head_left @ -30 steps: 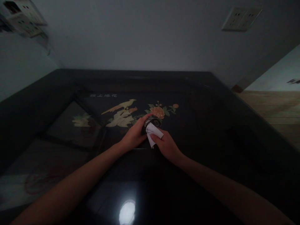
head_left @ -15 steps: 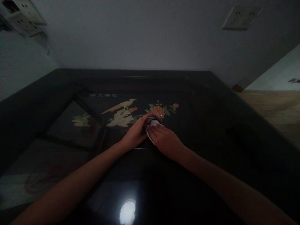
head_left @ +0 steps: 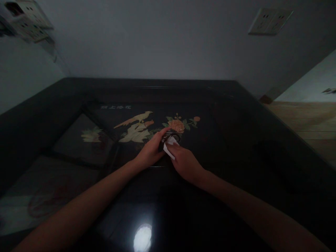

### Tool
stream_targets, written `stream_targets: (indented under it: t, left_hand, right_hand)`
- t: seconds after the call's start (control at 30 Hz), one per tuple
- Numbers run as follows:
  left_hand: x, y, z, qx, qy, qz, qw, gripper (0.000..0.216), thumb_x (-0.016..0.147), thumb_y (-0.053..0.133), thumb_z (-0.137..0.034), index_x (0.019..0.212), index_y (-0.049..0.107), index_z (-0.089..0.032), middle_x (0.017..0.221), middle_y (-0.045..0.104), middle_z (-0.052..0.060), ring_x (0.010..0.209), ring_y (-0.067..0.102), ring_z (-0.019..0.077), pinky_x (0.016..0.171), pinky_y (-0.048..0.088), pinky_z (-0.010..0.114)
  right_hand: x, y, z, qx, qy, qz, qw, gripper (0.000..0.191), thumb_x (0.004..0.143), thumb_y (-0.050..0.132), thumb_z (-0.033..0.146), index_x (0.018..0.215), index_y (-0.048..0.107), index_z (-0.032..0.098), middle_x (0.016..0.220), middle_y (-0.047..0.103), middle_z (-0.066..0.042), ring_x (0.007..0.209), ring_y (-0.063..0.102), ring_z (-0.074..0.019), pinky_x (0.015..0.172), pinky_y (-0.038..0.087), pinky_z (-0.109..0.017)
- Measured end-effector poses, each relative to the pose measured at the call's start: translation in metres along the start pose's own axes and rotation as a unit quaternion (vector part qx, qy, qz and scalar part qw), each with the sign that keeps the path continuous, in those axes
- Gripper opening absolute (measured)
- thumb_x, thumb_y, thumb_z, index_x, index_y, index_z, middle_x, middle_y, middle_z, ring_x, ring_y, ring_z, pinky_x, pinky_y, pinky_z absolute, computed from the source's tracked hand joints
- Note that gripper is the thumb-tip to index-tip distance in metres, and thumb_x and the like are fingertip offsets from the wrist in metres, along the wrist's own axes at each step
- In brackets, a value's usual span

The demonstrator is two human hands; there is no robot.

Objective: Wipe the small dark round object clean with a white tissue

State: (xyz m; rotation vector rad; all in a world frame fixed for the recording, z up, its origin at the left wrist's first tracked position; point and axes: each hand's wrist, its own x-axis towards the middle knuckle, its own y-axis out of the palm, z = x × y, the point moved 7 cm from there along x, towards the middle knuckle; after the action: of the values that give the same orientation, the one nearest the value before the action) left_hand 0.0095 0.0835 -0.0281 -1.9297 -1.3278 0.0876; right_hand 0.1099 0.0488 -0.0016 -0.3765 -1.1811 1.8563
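My left hand point(head_left: 151, 149) is wrapped around the left side of a small dark, glossy round object point(head_left: 176, 135) with a rim, over the middle of the black tabletop point(head_left: 225, 115). The dim light leaves its exact kind unclear. In my right hand point(head_left: 187, 163), a folded white tissue point(head_left: 168, 149) is pinched against the near side of that object. The fingertips of my right hand are partly hidden at its rim. Just beyond my hands, an orange flower inlay point(head_left: 176, 125) decorates the surface, with a pale bird inlay point(head_left: 139, 118) to the left.
Behind the table rises a plain wall point(head_left: 152, 42) with a socket plate point(head_left: 270, 21) at the right. More sockets point(head_left: 30, 28) sit in the upper left corner. Wooden floor point(head_left: 307, 119) shows past the right edge. A lamp reflection point(head_left: 143, 238) shines in the glossy top.
My right hand has shifted its fingers and the tissue slightly, so the tissue now shows flatter and more of the object's dark rim is visible. My left hand has stayed in place.
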Motion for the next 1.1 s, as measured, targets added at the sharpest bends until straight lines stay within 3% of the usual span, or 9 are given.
stream_targets:
  t: [0.13, 0.2, 0.27, 0.43, 0.53, 0.7, 0.8, 0.93, 1.1]
  left_hand:
    - [0.0, 0.0, 0.0, -0.002, 0.005, -0.004, 1.0, 0.079, 0.076, 0.06, -0.008, 0.144, 0.023, -0.025, 0.142, 0.043, 0.012, 0.13, 0.043, 0.0264, 0.108, 0.037, 0.045]
    - [0.0, 0.0, 0.0, -0.002, 0.006, -0.004, 1.0, 0.079, 0.076, 0.06, -0.009, 0.144, 0.023, -0.024, 0.141, 0.043, 0.013, 0.129, 0.044, 0.0265, 0.108, 0.037, 0.045]
    - [0.0, -0.001, 0.0, -0.002, 0.005, -0.007, 1.0, 0.077, 0.077, 0.06, -0.01, 0.144, 0.024, -0.024, 0.141, 0.043, 0.013, 0.129, 0.044, 0.0263, 0.108, 0.037, 0.045]
    - [0.001, -0.002, -0.001, -0.007, -0.007, -0.009, 1.0, 0.078, 0.075, 0.061, -0.008, 0.143, 0.025, -0.023, 0.142, 0.041, 0.013, 0.131, 0.042, 0.0265, 0.109, 0.036, 0.045]
    - [0.001, -0.001, -0.002, -0.004, -0.011, -0.004, 1.0, 0.077, 0.076, 0.06, -0.008, 0.143, 0.025, -0.023, 0.142, 0.042, 0.013, 0.131, 0.042, 0.0263, 0.109, 0.036, 0.045]
    - [0.001, 0.001, 0.001, -0.004, -0.011, 0.0, 1.0, 0.077, 0.077, 0.061, -0.011, 0.143, 0.024, -0.023, 0.139, 0.045, 0.012, 0.126, 0.047, 0.0247, 0.107, 0.039, 0.043]
    - [0.001, 0.002, 0.003, -0.001, -0.006, -0.001, 1.0, 0.076, 0.078, 0.06, -0.011, 0.143, 0.024, -0.024, 0.138, 0.046, 0.012, 0.125, 0.048, 0.0244, 0.106, 0.04, 0.042]
    - [0.001, 0.002, 0.004, -0.001, -0.004, -0.002, 1.0, 0.076, 0.078, 0.059, -0.011, 0.144, 0.024, -0.025, 0.139, 0.045, 0.011, 0.126, 0.047, 0.0243, 0.106, 0.041, 0.041]
    - [0.0, 0.001, 0.003, -0.005, 0.003, -0.006, 1.0, 0.076, 0.078, 0.06, -0.011, 0.144, 0.024, -0.026, 0.141, 0.044, 0.011, 0.128, 0.046, 0.0251, 0.107, 0.039, 0.042]
  right_hand:
    - [0.0, 0.002, -0.015, 0.25, 0.109, -0.037, 0.961, 0.021, 0.087, 0.047, 0.015, 0.095, 0.066, 0.01, 0.084, 0.07, -0.008, 0.074, 0.064, -0.0182, 0.07, 0.049, -0.028]
    - [-0.001, 0.005, -0.021, 0.341, 0.143, -0.049, 0.928, 0.019, 0.084, 0.05, 0.017, 0.093, 0.066, 0.01, 0.079, 0.068, -0.005, 0.07, 0.061, -0.0165, 0.065, 0.047, -0.026]
    - [-0.001, 0.007, -0.023, 0.369, 0.154, -0.053, 0.915, 0.019, 0.083, 0.05, 0.017, 0.093, 0.065, 0.01, 0.08, 0.068, -0.005, 0.07, 0.059, -0.0159, 0.065, 0.046, -0.025]
    - [-0.001, 0.004, -0.013, 0.179, 0.106, -0.009, 0.978, 0.022, 0.087, 0.047, 0.016, 0.099, 0.064, 0.008, 0.084, 0.069, -0.01, 0.072, 0.062, -0.0182, 0.069, 0.047, -0.028]
    - [0.001, 0.001, -0.004, 0.036, 0.029, 0.019, 0.999, 0.03, 0.088, 0.045, 0.01, 0.114, 0.059, 0.007, 0.106, 0.068, -0.016, 0.093, 0.064, -0.0219, 0.085, 0.048, -0.033]
    - [0.001, 0.001, 0.007, -0.174, -0.094, 0.038, 0.98, 0.036, 0.089, 0.042, 0.005, 0.122, 0.056, 0.005, 0.121, 0.064, -0.018, 0.113, 0.06, -0.023, 0.101, 0.044, -0.036]
    - [0.0, 0.001, 0.012, -0.272, -0.13, 0.009, 0.953, 0.035, 0.091, 0.041, 0.006, 0.122, 0.056, -0.001, 0.121, 0.063, -0.023, 0.116, 0.059, -0.0267, 0.103, 0.043, -0.04]
    - [-0.001, 0.001, 0.014, -0.295, -0.13, -0.014, 0.947, 0.035, 0.092, 0.041, 0.007, 0.121, 0.057, -0.002, 0.12, 0.063, -0.024, 0.117, 0.058, -0.0273, 0.103, 0.044, -0.041]
    - [0.002, 0.0, 0.007, -0.153, -0.075, 0.048, 0.984, 0.036, 0.089, 0.041, 0.002, 0.121, 0.057, 0.002, 0.122, 0.063, -0.02, 0.116, 0.058, -0.0248, 0.104, 0.041, -0.038]
